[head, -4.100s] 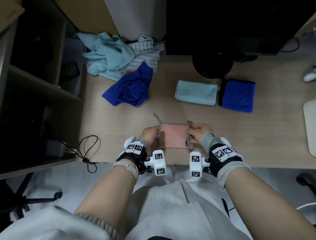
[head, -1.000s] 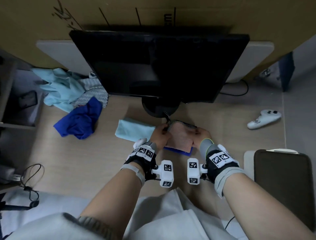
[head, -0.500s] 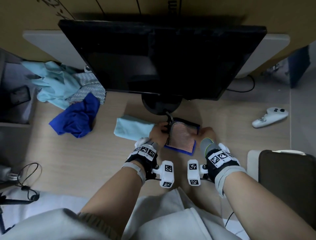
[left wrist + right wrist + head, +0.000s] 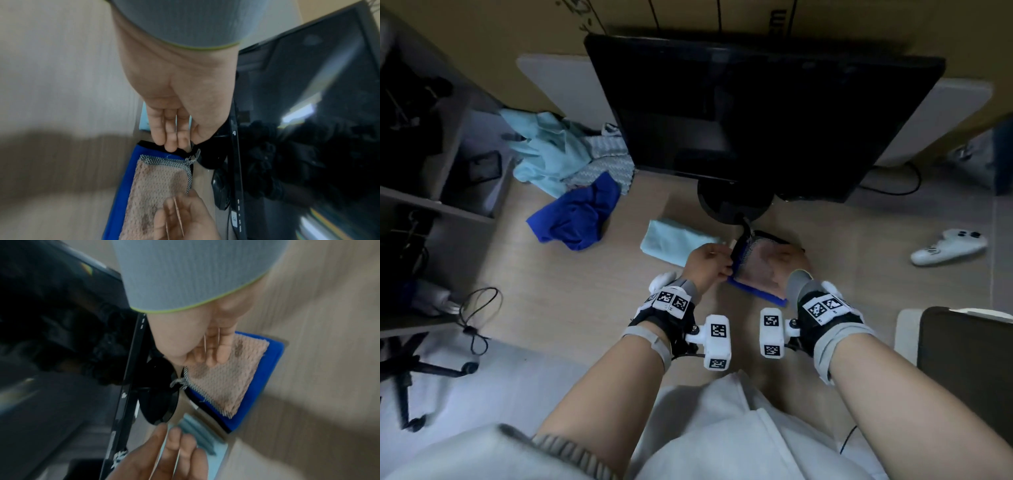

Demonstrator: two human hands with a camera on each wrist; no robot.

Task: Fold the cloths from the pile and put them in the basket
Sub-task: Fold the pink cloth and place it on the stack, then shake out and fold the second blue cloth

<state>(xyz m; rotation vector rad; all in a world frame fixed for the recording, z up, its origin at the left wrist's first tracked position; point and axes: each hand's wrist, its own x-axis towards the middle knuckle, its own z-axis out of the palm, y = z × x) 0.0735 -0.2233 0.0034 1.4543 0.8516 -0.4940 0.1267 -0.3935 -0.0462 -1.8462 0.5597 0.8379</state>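
Fingers of right hand [image 4: 787,262] flat on one pink cloth [image 4: 758,270], left hand [image 4: 705,262] loose beside it, three folded cloths.

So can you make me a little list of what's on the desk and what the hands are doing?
pink cloth: folded, lying on top of the folded blue cloth
light blue cloth: folded, left of that stack
pile: unfolded cloths, far left of the desk
left hand: at the stack's left edge, fingers touching the blue cloth's dark edge
right hand: resting flat on the pink cloth
monitor: behind the stack
basket: not in view
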